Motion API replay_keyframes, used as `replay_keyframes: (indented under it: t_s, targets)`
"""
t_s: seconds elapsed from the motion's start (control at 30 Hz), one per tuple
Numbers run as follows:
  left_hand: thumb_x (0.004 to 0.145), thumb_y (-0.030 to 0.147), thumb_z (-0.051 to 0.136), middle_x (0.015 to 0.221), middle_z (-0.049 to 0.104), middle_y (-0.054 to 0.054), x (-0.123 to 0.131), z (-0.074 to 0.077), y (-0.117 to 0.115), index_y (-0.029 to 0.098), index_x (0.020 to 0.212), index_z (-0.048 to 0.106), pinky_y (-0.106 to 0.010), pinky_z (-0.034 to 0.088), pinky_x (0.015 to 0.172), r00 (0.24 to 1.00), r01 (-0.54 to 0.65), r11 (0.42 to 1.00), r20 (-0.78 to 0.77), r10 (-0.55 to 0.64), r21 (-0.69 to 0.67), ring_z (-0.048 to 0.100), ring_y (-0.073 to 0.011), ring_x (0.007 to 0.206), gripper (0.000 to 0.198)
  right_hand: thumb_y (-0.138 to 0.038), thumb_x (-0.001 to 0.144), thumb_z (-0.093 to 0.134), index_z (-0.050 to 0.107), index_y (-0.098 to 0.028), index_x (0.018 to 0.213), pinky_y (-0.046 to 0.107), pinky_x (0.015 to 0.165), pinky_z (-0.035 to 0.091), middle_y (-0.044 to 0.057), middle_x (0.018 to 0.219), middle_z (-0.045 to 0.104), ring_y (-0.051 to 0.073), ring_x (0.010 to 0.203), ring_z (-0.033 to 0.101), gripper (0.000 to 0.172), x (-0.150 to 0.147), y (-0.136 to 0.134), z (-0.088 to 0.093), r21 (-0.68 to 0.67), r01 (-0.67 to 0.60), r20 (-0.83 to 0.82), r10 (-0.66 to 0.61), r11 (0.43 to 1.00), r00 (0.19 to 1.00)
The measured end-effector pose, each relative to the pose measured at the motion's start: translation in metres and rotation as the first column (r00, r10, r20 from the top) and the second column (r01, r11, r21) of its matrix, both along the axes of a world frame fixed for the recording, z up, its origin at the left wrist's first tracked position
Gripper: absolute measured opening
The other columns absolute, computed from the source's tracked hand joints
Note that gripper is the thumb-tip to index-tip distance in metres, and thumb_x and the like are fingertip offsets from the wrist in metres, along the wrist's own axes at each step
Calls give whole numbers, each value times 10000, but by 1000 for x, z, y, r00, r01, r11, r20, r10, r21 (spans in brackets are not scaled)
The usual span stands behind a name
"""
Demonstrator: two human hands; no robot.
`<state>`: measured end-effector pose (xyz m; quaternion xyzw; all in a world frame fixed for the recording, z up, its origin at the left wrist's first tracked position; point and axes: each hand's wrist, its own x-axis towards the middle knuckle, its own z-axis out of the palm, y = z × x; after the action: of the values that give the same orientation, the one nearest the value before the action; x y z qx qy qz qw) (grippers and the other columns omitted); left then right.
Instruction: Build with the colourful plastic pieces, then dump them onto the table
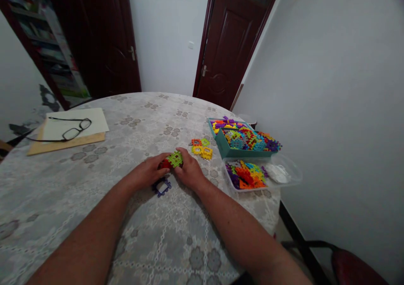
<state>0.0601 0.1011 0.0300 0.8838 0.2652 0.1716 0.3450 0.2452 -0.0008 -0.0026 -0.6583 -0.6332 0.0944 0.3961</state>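
Note:
Both hands meet over the middle of the table around a small assembly of plastic building pieces. My left hand [155, 167] grips a red building piece [165, 164], mostly covered by its fingers. On the right side of the assembly, my right hand [189, 169] is closed on a lime-green building piece [175, 159] with a notched edge. Whether the red and green pieces are fully joined I cannot tell. Just below my left hand lies a dark purple square frame piece [162, 187], flat on the cloth. Beyond my right hand are several orange, green and yellow pieces [202, 149].
At the right stand a teal box [227, 149] heaped with pieces, its lid behind holding more, and a clear plastic tub [232, 188] of pieces. Glasses [72, 133] rest on paper [97, 119] at the left. A chair [353, 266] is at lower right.

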Motion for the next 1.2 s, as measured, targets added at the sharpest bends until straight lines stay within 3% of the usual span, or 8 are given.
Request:
replay_keyframes:
  t_s: [0.23, 0.33, 0.47, 0.6, 0.7, 0.93, 1.07, 1.2]
  targets:
    - [882, 368, 586, 1179, 783, -122, 7, -7, -2, 250, 1442, 605, -460, 543, 972, 994, -105, 994, -13, 105, 31, 732, -321, 1039, 572, -152, 846, 642, 439, -223, 1547, 384, 1012, 561, 91, 1320, 713, 245, 1099, 700, 733, -2, -3, 9, -40, 34, 11, -34, 999, 999]
    - [874, 368, 594, 1103, 786, -140, 7, -7, -2, 215, 1520, 530, -459, 562, 887, 989, -147, 989, -25, 147, 1, 739, -316, 922, 667, -123, 834, 624, 445, -205, 1550, 400, 1111, 515, 129, 1446, 643, 255, 1271, 636, 743, 9, -5, 30, 42, 52, 73, -55, 998, 996]
    - [841, 360, 651, 1136, 777, -175, 6, -9, 1, 222, 1417, 628, -496, 553, 901, 983, -183, 982, -12, 184, 38, 732, -355, 967, 593, -136, 852, 597, 475, -196, 1542, 454, 1163, 479, 161, 1461, 593, 284, 1314, 584, 703, 61, -20, 73, 173, 177, 186, -209, 969, 960]
    - [792, 285, 669, 1218, 762, -213, 7, -10, 4, 221, 1305, 685, -566, 511, 1000, 979, -206, 976, 28, 204, 68, 703, -407, 1094, 518, -158, 878, 600, 485, -186, 1540, 504, 1190, 430, 175, 1434, 595, 321, 1343, 540, 672, 140, -49, 114, 251, 405, 340, -472, 879, 814]
    - [776, 255, 646, 1206, 761, -220, 7, -7, 4, 209, 1268, 686, -593, 498, 1014, 979, -203, 975, 9, 203, 88, 692, -417, 1097, 497, -175, 900, 605, 497, -152, 1513, 473, 1137, 440, 205, 1374, 615, 324, 1279, 562, 622, 192, -70, 133, 187, 667, 444, -667, 722, 598]
    - [775, 246, 633, 1303, 718, -230, 3, -3, 4, 204, 1222, 688, -591, 480, 1067, 979, -206, 976, 18, 205, 75, 661, -429, 1204, 453, -239, 930, 655, 548, -122, 1466, 444, 993, 498, 218, 1208, 679, 325, 1143, 634, 559, 240, -90, 131, 27, 819, 538, -699, 573, 471]
    - [786, 244, 631, 1235, 739, -192, 2, -3, 5, 227, 1165, 683, -552, 499, 1030, 975, -220, 972, 3, 221, 85, 676, -392, 1144, 383, -170, 908, 597, 582, -137, 1453, 452, 1029, 489, 222, 1274, 684, 335, 1195, 641, 547, 230, -97, 126, 52, 780, 569, -660, 624, 490]
    - [796, 188, 588, 1078, 748, -156, 2, 3, -2, 216, 1050, 683, -511, 496, 976, 983, -180, 979, -15, 182, 91, 682, -346, 1034, 272, -191, 932, 525, 645, -103, 1373, 478, 1126, 456, 224, 1342, 683, 342, 1289, 609, 466, 187, -99, 120, 195, 597, 503, -602, 778, 620]
